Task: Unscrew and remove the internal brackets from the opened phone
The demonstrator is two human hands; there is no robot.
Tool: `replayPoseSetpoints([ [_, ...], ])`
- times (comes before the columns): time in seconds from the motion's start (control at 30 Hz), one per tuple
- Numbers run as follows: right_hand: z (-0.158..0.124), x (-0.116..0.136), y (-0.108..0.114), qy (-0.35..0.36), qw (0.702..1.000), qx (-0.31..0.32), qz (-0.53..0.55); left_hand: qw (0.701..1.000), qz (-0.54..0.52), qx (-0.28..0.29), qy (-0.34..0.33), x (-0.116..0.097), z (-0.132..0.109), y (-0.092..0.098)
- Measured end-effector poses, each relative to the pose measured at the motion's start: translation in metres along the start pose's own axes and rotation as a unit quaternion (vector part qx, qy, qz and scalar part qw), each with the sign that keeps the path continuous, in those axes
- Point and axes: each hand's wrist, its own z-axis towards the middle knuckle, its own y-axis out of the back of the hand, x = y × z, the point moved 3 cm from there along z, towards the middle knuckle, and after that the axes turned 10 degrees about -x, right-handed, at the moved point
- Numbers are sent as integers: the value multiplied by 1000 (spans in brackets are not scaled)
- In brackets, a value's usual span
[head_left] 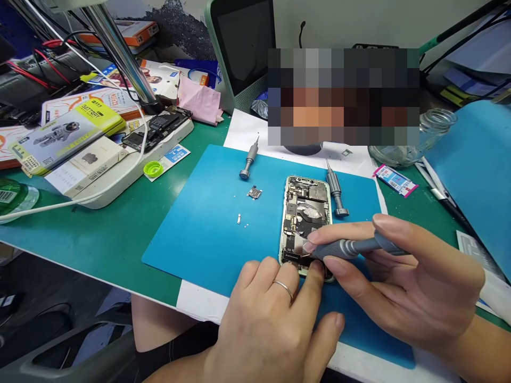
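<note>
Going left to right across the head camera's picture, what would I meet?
Green bottle → lime disc → loose screwdriver → opened phone → second loose screwdriver → glass jar.

Hands: two in play, left hand [269,314] and right hand [419,284]
Rings [282,288]: one
Screwdrivers [343,248]: that's three, one gripped and two lying
Phones [308,214]: just the one
Square metal parts [254,192]: one
Metal strips [239,218]: one here
White specks [246,225]: a few, too tiny to count
Glass jars [399,153]: one
Pink cloths [199,100]: one
Lime-green lids [153,169]: one more
Green bottles [16,197]: and there's one
</note>
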Motion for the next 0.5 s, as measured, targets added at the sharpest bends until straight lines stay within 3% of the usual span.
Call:
replayPoseSetpoints([
  [0.3, -2, -2, 1, 40, 999, 6, -19, 1000, -3, -5, 2, 0, 1, 1],
  [0.5, -6, -4, 6, 25, 999, 23, 22, 1000, 1, 5, 4, 0, 1, 2],
])
